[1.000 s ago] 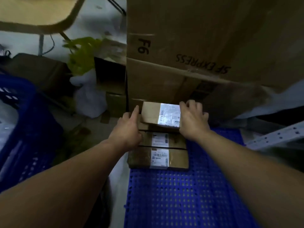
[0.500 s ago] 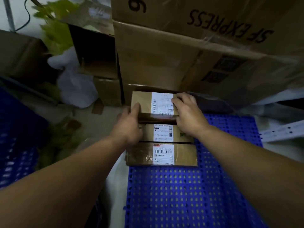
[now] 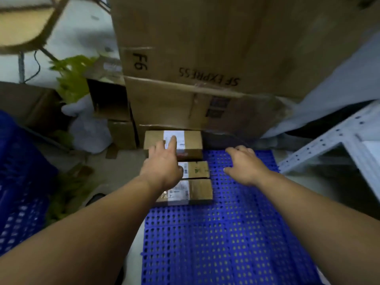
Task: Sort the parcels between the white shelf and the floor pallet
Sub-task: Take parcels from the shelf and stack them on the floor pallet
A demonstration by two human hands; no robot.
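on my feed both arms are bare and stretched forward, the left forearm (image 3: 86,229) entering from the lower left corner, the right forearm (image 3: 320,210) from the lower right. my left hand (image 3: 162,167) is back-up with the wrist straight, its index finger (image 3: 172,142) pointing straight ahead and the others loose beside it, gripping nothing. my right hand (image 3: 244,167) sits level with it and well apart, palm down, fingers spread and relaxed, thumb out toward the inside.

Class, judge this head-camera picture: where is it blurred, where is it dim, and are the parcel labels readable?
Head view: dim overall; motion blur smears the chair and plant at upper left; the far parcel label is washed out white, text unreadable.
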